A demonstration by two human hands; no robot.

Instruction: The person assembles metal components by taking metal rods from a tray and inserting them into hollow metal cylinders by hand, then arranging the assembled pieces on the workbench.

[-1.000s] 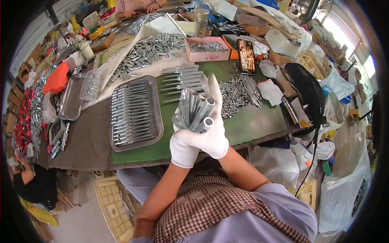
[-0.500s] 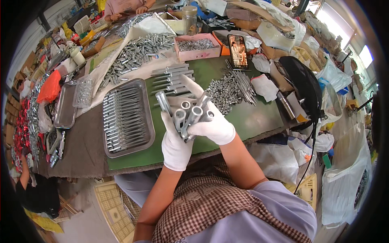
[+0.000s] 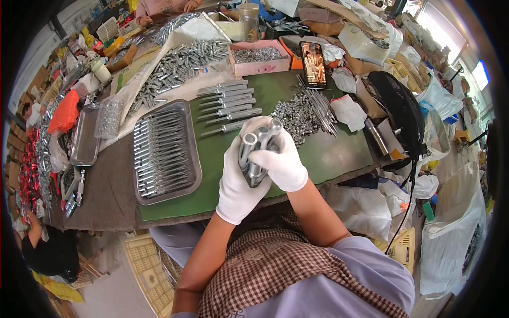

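Observation:
Both gloved hands meet above the near edge of the green mat. My left hand is closed round a bundle of shiny metal tubes from the left and below. From the right, my right hand wraps the same bundle, its thumb lying across the tubes. Their open round ends point up; the lower parts are hidden in the gloves. Just beyond, a row of metal tubes with thinner rods sticking out lies on the mat. A metal tray to the left holds neatly lined-up rod pieces.
Small metal collars and thin rods lie right of the row. Behind are a pink box of small parts, a heap of metal tubes and a propped phone. A black bag stands at right. Another person's hands show far off.
The spread tubes are now gathered into a tighter, more upright bundle. My right hand's outstretched fingers have curled round it, and my left hand has closed in, uncovering the row behind.

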